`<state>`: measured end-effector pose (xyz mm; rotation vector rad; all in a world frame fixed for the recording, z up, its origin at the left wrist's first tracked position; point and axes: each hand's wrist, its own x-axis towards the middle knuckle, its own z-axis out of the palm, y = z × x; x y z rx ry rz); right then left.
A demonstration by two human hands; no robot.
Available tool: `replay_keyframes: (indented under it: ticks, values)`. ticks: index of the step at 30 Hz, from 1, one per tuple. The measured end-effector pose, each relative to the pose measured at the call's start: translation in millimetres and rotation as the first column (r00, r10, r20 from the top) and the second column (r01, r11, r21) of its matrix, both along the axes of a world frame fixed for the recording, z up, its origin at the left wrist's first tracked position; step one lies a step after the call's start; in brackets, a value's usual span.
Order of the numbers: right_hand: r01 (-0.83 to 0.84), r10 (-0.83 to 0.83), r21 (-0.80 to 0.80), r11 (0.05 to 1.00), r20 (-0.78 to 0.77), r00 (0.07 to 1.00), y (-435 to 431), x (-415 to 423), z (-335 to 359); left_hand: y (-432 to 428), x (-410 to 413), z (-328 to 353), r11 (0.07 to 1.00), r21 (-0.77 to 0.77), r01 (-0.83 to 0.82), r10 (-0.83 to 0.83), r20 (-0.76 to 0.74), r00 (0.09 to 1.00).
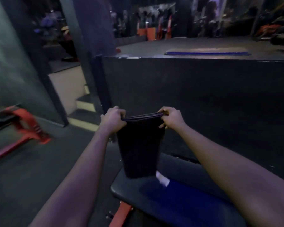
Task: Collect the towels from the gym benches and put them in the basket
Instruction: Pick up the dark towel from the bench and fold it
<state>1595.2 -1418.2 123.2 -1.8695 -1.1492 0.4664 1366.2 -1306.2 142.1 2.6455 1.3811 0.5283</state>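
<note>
Dark cloth: the towel [140, 149] is folded into several layers and hangs in mid-air over the far end of the padded gym bench [129, 190]. Its lower edge is just above the pad; whether it touches is unclear.
Left hand [114, 119]: fingers curled tight round the top-left corner of the folded edge.
Right hand [171, 117]: thumb and fingers pinched on the top-right corner, all layers caught.
Long axis: vertical as it hangs. The top edge runs left to right between the hands, pulled taut, and the body narrows toward the bottom.
Handling (judged): soft, light and limp, with no stiffness of its own. The layers could slip apart or unfold if it is held by one corner.
Where to hold (judged): both top corners as now, or one fist gathered through every layer.
On the pad: a blue patch [184, 192] beside a white tag [161, 178], possibly another towel, but it is too dim to say.
Basket: not in view.
Around: a blurred red-framed bench [28, 125] at the left, and a dark raised platform [187, 89] behind with a blue mat [206, 51] on top.
</note>
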Motion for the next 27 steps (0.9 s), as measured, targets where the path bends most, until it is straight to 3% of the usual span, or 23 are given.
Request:
replay_keyframes:
  ticks: [3,6,11,18,27]
  values:
    - [-0.144,0.144,0.026,0.989,-0.024,0.989,10.4,13.5,-20.8,-27.2,-0.3,-20.2,0.994,-0.009,-0.113,0.113,0.156,0.981]
    - [-0.241,0.239,0.024,0.97,0.061,0.969,5.3,35.2,-49.5,-65.3,10.7,-49.8,0.979,-0.002,-0.202,0.198,0.221,0.955]
    - [-0.369,0.389,-0.185,0.911,0.083,0.918,-34.6,77.8,-121.9,-128.3,39.5,-123.9,0.916,-0.262,-0.303,0.34,0.108,0.934]
    - [-0.389,0.463,-0.493,0.778,0.031,0.886,-75.8,123.8,-258.0,-195.4,86.6,-261.1,0.73,-0.624,-0.278,0.334,-0.03,0.942]
    - [-0.361,0.395,-0.552,0.751,-0.062,0.917,-18.2,112.9,-339.3,-151.0,81.3,-346.4,0.635,-0.677,-0.373,0.485,-0.026,0.874]
